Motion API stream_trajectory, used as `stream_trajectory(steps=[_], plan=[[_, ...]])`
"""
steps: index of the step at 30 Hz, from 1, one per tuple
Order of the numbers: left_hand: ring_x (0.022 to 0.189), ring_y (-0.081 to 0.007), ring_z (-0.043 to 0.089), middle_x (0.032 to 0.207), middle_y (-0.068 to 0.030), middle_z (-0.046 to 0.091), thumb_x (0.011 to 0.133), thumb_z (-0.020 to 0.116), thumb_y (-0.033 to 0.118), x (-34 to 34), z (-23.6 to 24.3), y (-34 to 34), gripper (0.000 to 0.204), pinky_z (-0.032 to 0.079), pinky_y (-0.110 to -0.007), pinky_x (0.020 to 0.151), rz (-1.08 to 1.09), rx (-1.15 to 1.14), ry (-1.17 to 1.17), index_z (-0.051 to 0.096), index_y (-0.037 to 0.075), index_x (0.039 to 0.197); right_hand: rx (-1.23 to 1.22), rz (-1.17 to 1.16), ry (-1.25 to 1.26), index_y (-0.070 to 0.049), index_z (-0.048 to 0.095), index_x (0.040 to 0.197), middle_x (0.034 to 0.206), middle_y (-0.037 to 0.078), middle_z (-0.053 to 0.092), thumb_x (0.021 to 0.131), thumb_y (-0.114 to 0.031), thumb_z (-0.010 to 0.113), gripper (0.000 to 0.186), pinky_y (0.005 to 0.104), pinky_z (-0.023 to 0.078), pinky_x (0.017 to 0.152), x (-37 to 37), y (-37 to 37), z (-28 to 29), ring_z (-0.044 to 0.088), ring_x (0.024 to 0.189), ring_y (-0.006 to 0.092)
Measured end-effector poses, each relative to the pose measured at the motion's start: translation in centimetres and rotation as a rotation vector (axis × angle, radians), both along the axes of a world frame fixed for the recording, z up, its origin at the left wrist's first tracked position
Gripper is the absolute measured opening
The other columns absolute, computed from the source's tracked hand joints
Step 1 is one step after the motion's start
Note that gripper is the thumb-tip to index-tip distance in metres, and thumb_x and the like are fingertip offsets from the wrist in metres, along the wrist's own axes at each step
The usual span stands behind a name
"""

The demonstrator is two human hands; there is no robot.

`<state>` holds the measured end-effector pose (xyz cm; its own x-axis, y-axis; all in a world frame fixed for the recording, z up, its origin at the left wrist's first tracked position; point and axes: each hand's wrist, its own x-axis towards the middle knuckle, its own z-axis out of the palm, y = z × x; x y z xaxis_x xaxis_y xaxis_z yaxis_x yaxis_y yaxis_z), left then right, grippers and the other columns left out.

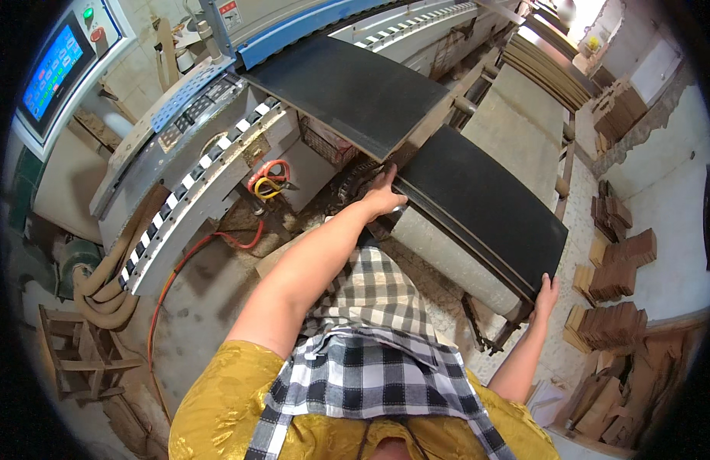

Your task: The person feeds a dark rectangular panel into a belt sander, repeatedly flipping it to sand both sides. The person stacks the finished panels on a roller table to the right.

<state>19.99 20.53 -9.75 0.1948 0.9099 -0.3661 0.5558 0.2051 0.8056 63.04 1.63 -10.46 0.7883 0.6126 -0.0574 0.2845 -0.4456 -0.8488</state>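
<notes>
My left hand [384, 195] grips the left end of a black board [481, 207] lying at the near end of a roller conveyor, its fingers on the edge. My right hand [544, 299] holds the same board at its right corner, fingers curled along the side. A second board edge shows just under it, above a wide pale roller [454, 257]. Just beyond my left hand, another black panel [347, 96] lies on the machine bed, its near corner close to my fingers. A light board [516, 123] lies farther along the conveyor.
A machine with a striped roller rail [178, 192] and control screen [52, 69] stands at left. Hoses [266, 176] hang below it. A wooden stool [82, 356] is at lower left. Wood stacks [623, 261] line the right wall; more boards [546, 54] lie at the conveyor's far end.
</notes>
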Motion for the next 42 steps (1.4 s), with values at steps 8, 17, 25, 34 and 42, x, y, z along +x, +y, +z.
stream_trajectory(steps=[8,17,25,34,42], plan=[[0.112,-0.0263,0.042,0.123,-0.0175,0.042,0.073,0.066,0.020,-0.8,-2.5,-3.7,0.063,0.035,-0.034,0.093,0.193,0.162,-0.246,0.035,0.006,0.125,0.105,-0.060,-0.087,0.004,0.060,0.091,0.082,0.009,0.061,0.084,-0.025,0.051,0.032,0.0319,0.043,0.075,1.6,-2.4,-0.2,0.056,0.078,0.0207],[0.066,-0.0147,0.057,0.086,-0.0081,0.056,0.079,0.062,0.010,-4.2,-2.0,-11.5,0.029,0.050,-0.027,0.059,0.743,-0.231,-0.768,0.045,0.001,0.101,0.132,-0.076,0.119,-0.002,0.058,0.077,0.071,0.002,0.055,0.087,-0.040,0.048,0.041,0.0274,0.038,0.060,1.2,-8.3,-1.7,0.047,0.063,0.0115],[0.065,-0.0119,0.056,0.082,-0.0072,0.058,0.081,0.060,0.012,-11.8,6.1,-17.4,0.043,0.047,-0.022,0.054,0.855,0.120,-0.854,0.037,0.002,0.116,0.239,0.445,0.255,0.002,0.060,0.089,0.082,0.002,0.058,0.088,-0.038,0.049,0.041,0.0256,0.039,0.072,-5.8,-5.3,2.8,0.049,0.074,0.0113],[0.065,-0.0089,0.056,0.082,-0.0048,0.057,0.082,0.061,0.017,-19.9,10.7,-19.3,0.045,0.048,-0.021,0.056,1.007,0.341,-0.930,0.037,0.004,0.117,0.436,0.606,0.482,-0.007,0.057,0.085,0.081,-0.002,0.056,0.090,-0.029,0.049,0.024,0.0232,0.043,0.067,-26.6,3.6,5.9,0.052,0.074,0.0084],[0.087,-0.0140,0.055,0.103,-0.0104,0.055,0.084,0.058,0.014,-21.3,12.1,-24.5,0.055,0.046,-0.029,0.074,1.083,0.442,-0.917,0.027,0.002,0.128,0.105,1.382,0.881,-0.005,0.045,0.083,0.070,0.013,0.060,0.094,-0.026,0.037,0.026,0.0260,0.046,0.053,-39.8,0.5,10.9,0.055,0.052,0.0153]])
